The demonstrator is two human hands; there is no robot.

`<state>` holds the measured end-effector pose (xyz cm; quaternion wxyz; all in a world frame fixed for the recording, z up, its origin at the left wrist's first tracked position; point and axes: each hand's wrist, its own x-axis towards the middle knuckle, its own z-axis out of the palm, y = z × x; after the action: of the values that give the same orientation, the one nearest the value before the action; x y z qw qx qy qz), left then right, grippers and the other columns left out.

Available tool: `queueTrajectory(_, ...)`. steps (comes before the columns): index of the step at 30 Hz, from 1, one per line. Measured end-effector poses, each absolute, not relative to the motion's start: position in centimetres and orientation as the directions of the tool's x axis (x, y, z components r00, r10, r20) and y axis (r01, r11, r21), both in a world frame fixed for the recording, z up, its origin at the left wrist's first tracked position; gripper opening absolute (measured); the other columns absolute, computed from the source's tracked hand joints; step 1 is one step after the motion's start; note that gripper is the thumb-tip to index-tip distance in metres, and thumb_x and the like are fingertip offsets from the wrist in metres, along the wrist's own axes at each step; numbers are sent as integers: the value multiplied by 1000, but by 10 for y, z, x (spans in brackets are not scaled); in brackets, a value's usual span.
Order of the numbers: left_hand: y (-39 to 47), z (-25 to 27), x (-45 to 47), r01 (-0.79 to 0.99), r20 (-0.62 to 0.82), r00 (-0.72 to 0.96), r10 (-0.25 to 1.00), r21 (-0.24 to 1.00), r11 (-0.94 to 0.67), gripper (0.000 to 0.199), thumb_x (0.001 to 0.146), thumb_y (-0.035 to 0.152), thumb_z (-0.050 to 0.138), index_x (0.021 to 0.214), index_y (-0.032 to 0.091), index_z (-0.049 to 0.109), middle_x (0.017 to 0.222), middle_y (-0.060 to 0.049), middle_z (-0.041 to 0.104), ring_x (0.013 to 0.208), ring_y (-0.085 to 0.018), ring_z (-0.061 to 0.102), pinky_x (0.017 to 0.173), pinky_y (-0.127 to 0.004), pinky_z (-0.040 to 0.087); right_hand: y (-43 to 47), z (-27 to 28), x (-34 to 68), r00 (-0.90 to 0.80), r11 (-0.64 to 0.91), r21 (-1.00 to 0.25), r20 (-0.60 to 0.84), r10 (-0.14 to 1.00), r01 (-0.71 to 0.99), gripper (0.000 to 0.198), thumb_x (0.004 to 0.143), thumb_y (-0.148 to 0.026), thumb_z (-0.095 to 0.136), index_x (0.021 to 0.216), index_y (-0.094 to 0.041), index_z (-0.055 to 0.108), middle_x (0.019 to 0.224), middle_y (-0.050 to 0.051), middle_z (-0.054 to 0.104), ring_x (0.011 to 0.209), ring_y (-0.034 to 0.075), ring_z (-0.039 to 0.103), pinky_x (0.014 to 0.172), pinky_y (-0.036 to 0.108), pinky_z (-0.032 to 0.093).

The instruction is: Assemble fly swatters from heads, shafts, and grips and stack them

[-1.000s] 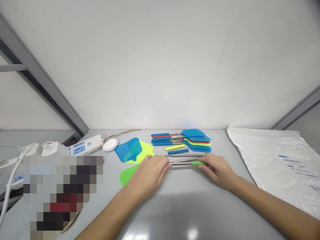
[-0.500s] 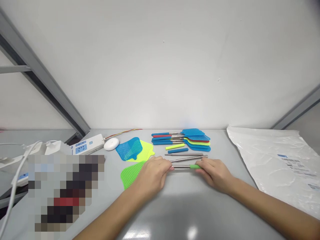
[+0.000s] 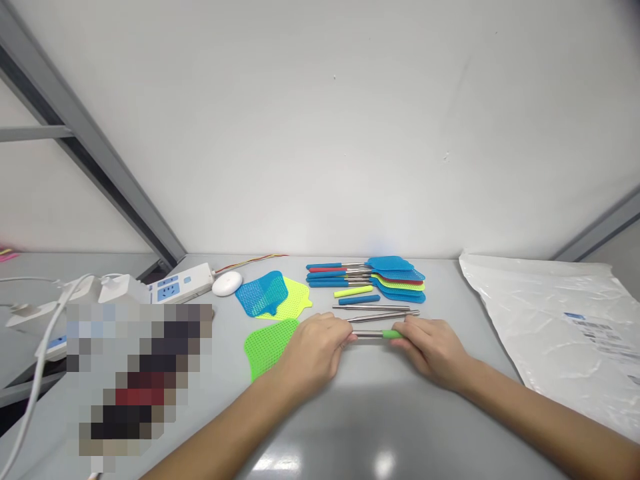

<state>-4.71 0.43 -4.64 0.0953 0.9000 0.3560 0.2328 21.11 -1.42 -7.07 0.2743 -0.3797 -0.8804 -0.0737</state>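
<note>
My left hand (image 3: 317,343) is closed around a metal rod (image 3: 369,334). A green handle grip (image 3: 391,334) sits on the rod's right end, with my right hand (image 3: 433,343) wrapped round most of it. Beside my left wrist lies a green mesh fly swatter head (image 3: 267,347), partly covered by my arm. Just beyond my hands are two loose metal rods (image 3: 373,308), a blue handle grip (image 3: 359,300) and a yellow one (image 3: 353,291). Blue and yellow swatter heads (image 3: 297,297) overlap farther left.
Several assembled fly swatters (image 3: 393,264) are stacked near the wall. On the left stand a power strip (image 3: 190,283), a white rounded device (image 3: 227,283), cables and a pixelated area. A white plastic mailing bag (image 3: 540,300) covers the right side.
My left hand is a little closer to my right, so less bare rod shows between them. The whole view has shifted slightly. Both hands keep their hold.
</note>
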Motion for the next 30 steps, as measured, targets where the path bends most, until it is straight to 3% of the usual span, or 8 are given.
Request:
queueTrajectory(21,3,-51,-40,613,342,661,668,267,-744,29,96,25,36,72,17,51,67,-3,55,65,-16,46,59,-28,32,-15,-75,210,-554,680,-57,531,641,731,19,96,-30,44,90,-19,58,67,-1,54,57,10,46,53,24,31)
queueTrajectory(30,3,-53,-37,612,371,677,636,196,-766,28,95,22,37,72,17,50,68,-3,55,66,-16,48,60,-29,32,-15,-77,207,-537,625,36,552,638,780,23,96,-33,44,86,-19,59,65,-1,58,55,11,50,56,26,31)
